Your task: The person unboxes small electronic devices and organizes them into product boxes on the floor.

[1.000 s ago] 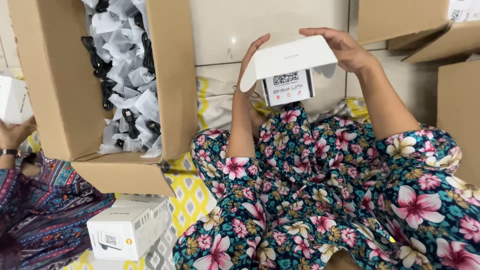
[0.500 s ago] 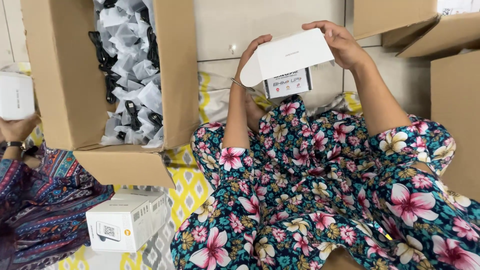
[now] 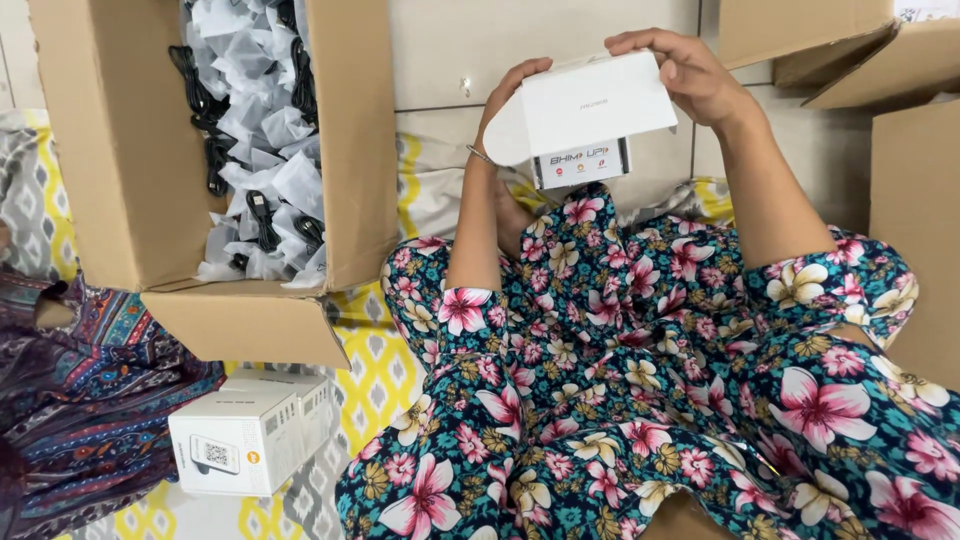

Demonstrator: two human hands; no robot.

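Observation:
I hold a small white carton [image 3: 585,108] up in front of me with both hands. My left hand [image 3: 505,92] grips its left end, where a rounded flap sticks out. My right hand [image 3: 678,70] wraps over its top right corner. A white device with a printed label [image 3: 582,164] shows below the carton's open bottom. My legs in dark floral trousers [image 3: 650,380] stretch out beneath.
A big open cardboard box [image 3: 120,170] at the left holds several black cables in clear bags [image 3: 262,150]. Two closed white cartons [image 3: 245,435] lie on the yellow patterned mat [image 3: 380,370]. More cardboard boxes [image 3: 850,50] stand at the right. Another person's patterned clothing [image 3: 70,400] is at far left.
My view has shifted, so the carton sits higher and more to the right in frame. The other person's hand with a white carton at far left is no longer visible.

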